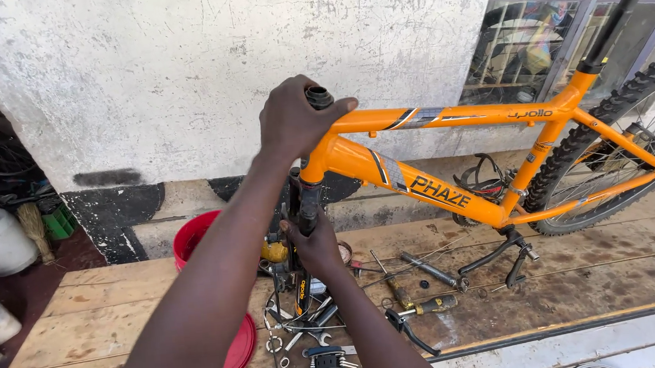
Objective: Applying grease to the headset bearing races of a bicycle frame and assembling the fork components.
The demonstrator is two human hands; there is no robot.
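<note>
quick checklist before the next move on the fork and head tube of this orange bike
1. Left hand grip on the top of the head tube: ok.
2. Right hand grip on the black fork below the frame: ok.
3. Fork fully seated in the head tube: cannot tell, hands hide it.
4. Wooden platform under the fork free of loose tools: not ok.
5. Rear wheel fitted: ok.

One head-worn view, looking down and forward, close over a wooden platform [120, 317] toward what seems a plastered wall [178, 71]
</note>
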